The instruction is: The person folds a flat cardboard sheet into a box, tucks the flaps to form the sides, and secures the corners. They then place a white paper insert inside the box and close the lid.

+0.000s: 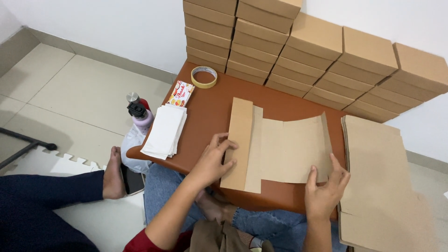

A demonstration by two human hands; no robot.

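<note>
Left hand [212, 158] lies open on the folded left flap of a flat cardboard sheet [280, 149], fingers spread, pressing rather than gripping. Right hand [324, 189] pinches the sheet's near right edge, thumb on top. Sheet lies flat mid-worktop [205, 116], brown surface. Just right of it, a stack of unfolded cardboard blanks [378, 186]. Left edge: pile of white paper [164, 130], small printed card [180, 93] beyond. Further back, tape roll [204, 76]. Against the wall, stacked finished boxes [303, 46].
</note>
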